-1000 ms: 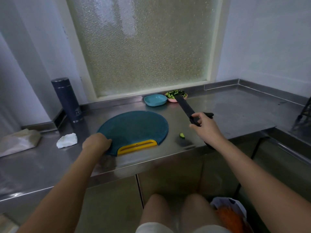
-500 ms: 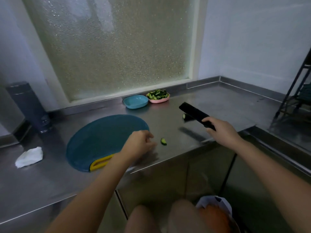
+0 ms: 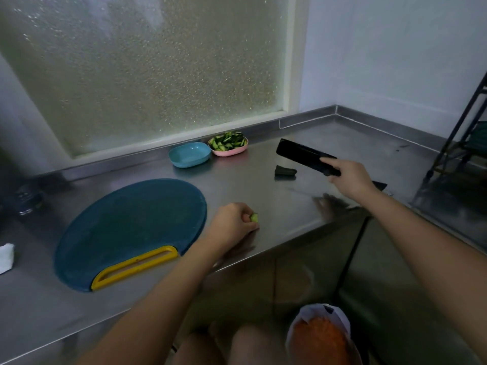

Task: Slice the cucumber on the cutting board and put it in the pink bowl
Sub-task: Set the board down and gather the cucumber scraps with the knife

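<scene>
The left hand (image 3: pixel 232 222) pinched a cucumber piece (image 3: pixel 254 217); the right hand (image 3: pixel 350 177) gripped the knife (image 3: pixel 297 154). A blue bowl (image 3: pixel 189 154) stood just beside the pink bowl (image 3: pixel 229 153).

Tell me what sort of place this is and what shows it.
Most likely a plain kitchen prep area, judging by the stainless steel counter, the blue cutting board lying on it, and the pink bowl filled with cucumber slices by the wall.

Pink bowl (image 3: pixel 229 153) heaped with cucumber slices (image 3: pixel 228 141) stands beyond the flat blue, yellow-handled cutting board (image 3: pixel 131 227)
</scene>
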`<act>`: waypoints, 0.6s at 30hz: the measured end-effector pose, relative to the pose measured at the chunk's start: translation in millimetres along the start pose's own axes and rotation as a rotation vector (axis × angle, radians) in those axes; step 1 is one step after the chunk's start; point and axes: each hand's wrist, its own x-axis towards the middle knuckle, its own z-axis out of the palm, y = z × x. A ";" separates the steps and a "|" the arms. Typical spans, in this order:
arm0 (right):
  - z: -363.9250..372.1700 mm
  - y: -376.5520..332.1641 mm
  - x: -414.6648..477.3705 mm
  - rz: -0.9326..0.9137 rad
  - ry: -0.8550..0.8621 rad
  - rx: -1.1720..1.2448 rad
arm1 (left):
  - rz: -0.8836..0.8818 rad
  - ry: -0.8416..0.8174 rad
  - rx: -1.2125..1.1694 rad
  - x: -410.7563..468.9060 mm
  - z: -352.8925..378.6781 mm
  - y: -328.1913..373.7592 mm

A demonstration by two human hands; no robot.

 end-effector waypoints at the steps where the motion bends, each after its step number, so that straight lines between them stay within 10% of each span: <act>1: 0.2 3.0 6.4 0.011 0.000 -0.002 | 0.005 -0.003 -0.001 5.2 3.8 4.8; 18: 28.5 -2.9 83.2 -0.293 -0.469 -0.059 | -0.139 0.037 -0.090 43.8 -3.2 -14.9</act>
